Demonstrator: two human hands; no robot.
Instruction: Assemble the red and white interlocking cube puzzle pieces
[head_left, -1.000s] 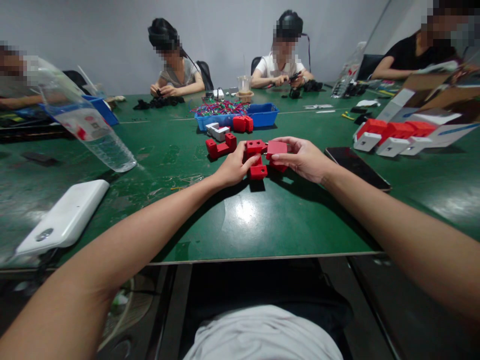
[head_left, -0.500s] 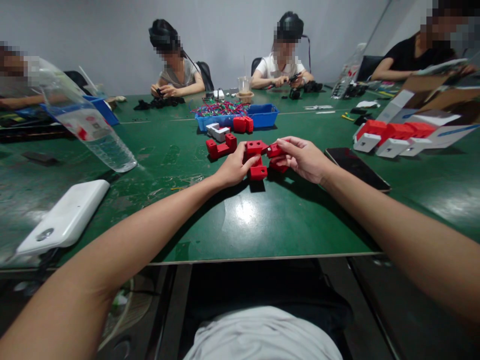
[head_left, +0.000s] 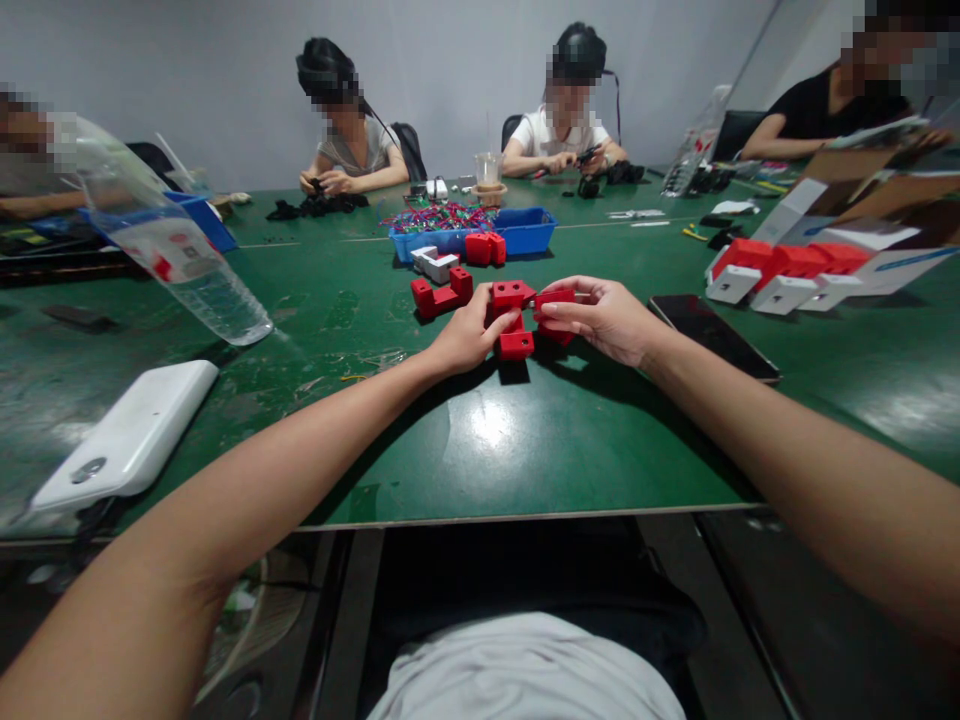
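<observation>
Apparently mid-assembly: gripping holed red bracket (head_left: 511, 294) with left fingers (head_left: 499, 329), red block (head_left: 556, 298) with right fingers (head_left: 564, 313); probably needing careful alignment next.

Wearer's two hands (head_left: 470, 332) (head_left: 606, 322), four co-workers (head_left: 562, 140), three red-white blocks (head_left: 775, 285)

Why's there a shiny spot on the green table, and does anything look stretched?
Head view: white glare on the table, probably from a lamp above; head view: the bottle near the left edge looks slanted and stretched, probably by the lens.
</observation>
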